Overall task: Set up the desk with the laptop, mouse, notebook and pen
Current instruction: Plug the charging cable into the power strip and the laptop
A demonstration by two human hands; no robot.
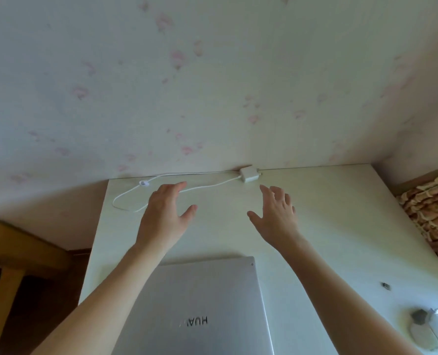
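A closed silver laptop [202, 303] lies flat on the white desk [328, 226] near the front edge, its logo upside down to me. My left hand [165, 216] and my right hand [276, 216] hover above the desk beyond the laptop's far edge, palms facing each other, fingers spread, holding nothing. A white mouse [429, 329] with a grey part rests at the desk's front right. I see no notebook and no pen.
A white charger block [248, 174] sits at the desk's back edge against the flowered wall, its white cable [128, 198] looping to the left. A small dark item [386, 285] lies right of the laptop. Patterned fabric [433, 208] borders the desk's right; wooden furniture [13, 252] stands left.
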